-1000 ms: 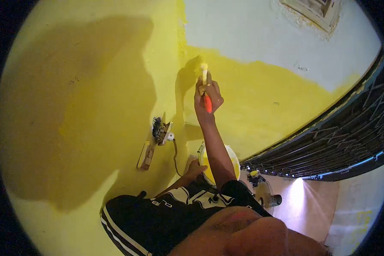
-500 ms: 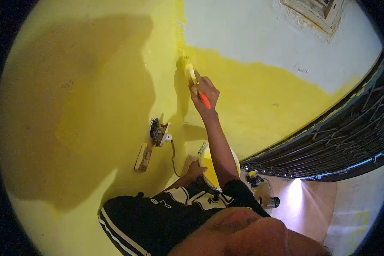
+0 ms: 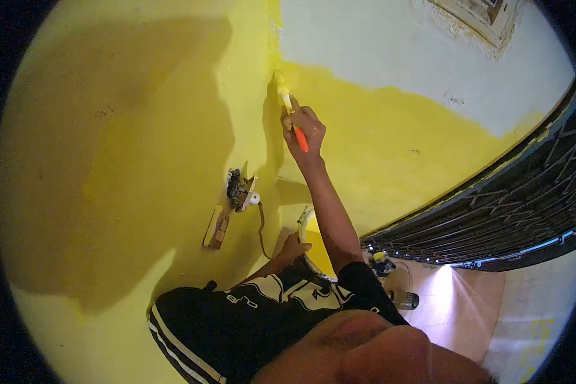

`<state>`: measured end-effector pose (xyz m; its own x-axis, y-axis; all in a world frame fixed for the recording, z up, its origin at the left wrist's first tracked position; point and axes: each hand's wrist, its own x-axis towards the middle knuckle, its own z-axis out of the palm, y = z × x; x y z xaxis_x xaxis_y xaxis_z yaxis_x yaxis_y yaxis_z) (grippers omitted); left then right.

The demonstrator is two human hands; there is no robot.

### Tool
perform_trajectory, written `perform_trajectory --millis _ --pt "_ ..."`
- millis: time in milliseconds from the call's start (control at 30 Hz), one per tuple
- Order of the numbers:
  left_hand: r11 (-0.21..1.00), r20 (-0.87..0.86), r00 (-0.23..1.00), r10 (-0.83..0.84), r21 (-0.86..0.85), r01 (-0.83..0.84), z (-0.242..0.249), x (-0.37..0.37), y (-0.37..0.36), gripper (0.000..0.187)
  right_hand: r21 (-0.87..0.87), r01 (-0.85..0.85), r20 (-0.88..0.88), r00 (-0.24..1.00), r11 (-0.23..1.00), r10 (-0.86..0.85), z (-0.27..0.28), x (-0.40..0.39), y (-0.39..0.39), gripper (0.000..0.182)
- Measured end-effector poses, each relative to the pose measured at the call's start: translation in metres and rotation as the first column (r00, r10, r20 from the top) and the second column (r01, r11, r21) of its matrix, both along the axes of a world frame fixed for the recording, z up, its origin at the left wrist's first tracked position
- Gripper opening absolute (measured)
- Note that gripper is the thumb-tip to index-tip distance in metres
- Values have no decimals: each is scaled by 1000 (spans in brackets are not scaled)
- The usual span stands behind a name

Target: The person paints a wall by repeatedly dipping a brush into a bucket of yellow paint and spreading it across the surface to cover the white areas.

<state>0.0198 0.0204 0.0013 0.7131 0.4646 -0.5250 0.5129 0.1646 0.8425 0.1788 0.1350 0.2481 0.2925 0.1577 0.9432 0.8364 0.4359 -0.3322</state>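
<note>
I am clamping my right hand [image 3: 303, 130] around the orange-handled brush [image 3: 290, 112], its bristles touching the wall corner [image 3: 276, 51] at the yellow paint's upper edge. My left hand [image 3: 294, 245] is gripping the paint bucket [image 3: 307, 224] rim below; bare wall lies far right.

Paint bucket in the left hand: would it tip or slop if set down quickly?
Probably. The bucket is open-topped with yellow paint showing inside, so it could slosh. The left hand grips only its rim, so it may swing or tilt. How full it is cannot be told.

Loose wall socket [image 3: 240, 192], dark metal grille [image 3: 493, 211], floor lamp [image 3: 406, 299]
</note>
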Motion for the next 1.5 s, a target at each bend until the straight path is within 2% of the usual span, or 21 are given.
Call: perform_trajectory --millis 33,200,300,367,433,467,533,600,667,733,800,867,1000,1067,1100,1200,1267,1300,1367,1433,1500 --pt "1000 -71 997 -3 -28 1 7 1 1 44 -8 15 -11 1000 1000 -15 11 -5 -7 24" --pt "1000 -39 999 22 19 -21 33 -1 -2 44 5 17 -36 999 1000 -16 16 -4 3 24" --pt "999 15 1000 26 19 -26 18 -1 -1 43 -13 141 50 989 990 -141 2 1 -10 22" --pt "999 72 997 40 13 -41 -6 -2 1 43 83 353 -85 934 932 -346 -5 -4 -21 20" --pt "994 101 992 72 -89 -63 -39 -1 3 44 113 421 -94 906 900 -412 -5 -6 -17 21" --pt "994 102 992 74 -88 -65 -17 0 4 44 138 490 -111 871 861 -478 -6 -7 -16 23" --pt "996 -112 994 -12 91 23 24 2 6 45 165 415 -43 909 895 -414 -19 -3 -6 25" --pt "997 -131 991 9 80 2 -3 6 5 44 121 241 -39 971 963 -238 -26 -7 17 24" --pt "996 -137 990 25 83 -14 -10 8 9 43 135 274 -96 960 952 -263 -7 -11 25 22" --pt "998 -40 999 -15 57 17 -7 5 4 42 98 94 -43 995 991 -90 4 -12 19 23" --pt "1000 -64 998 -1 23 2 -10 5 0 40 48 108 -16 994 993 -107 -10 1 22 17" --pt "1000 -85 996 4 -8 -5 -18 8 -4 39 -26 -63 82 995 998 65 -10 13 11 23" --pt "998 7 999 35 -45 -35 -12 6 -12 36 -50 14 19 1000 999 -13 -3 17 -32 23" --pt "999 -37 999 9 -51 -11 24 8 -17 37 93 274 -10 962 957 -274 -1 14 -46 24" --pt "999 -38 999 3 -49 -5 31 8 -18 37 170 331 -51 944 928 -327 1 10 -48 24" --pt "999 -57 998 -37 27 38 21 9 -19 39 182 335 -50 942 924 -332 -16 7 -40 24" --pt "953 69 987 -145 277 121 -15 11 -16 42 154 292 -59 956 944 -286 -8 -1 -33 23" --pt "952 64 987 -146 281 123 -19 9 -16 42 109 261 -63 965 959 -255 -5 -1 -23 21" --pt "993 -46 999 -6 120 12 9 8 -18 42 64 185 -134 975 981 -175 8 -11 -15 20" --pt "977 -54 997 -55 202 65 -58 12 -12 40 55 139 -47 990 989 -136 14 -7 -6 20" --pt "946 -82 990 -114 295 134 -71 16 0 38 25 51 13 999 998 -51 22 -3 -2 16"
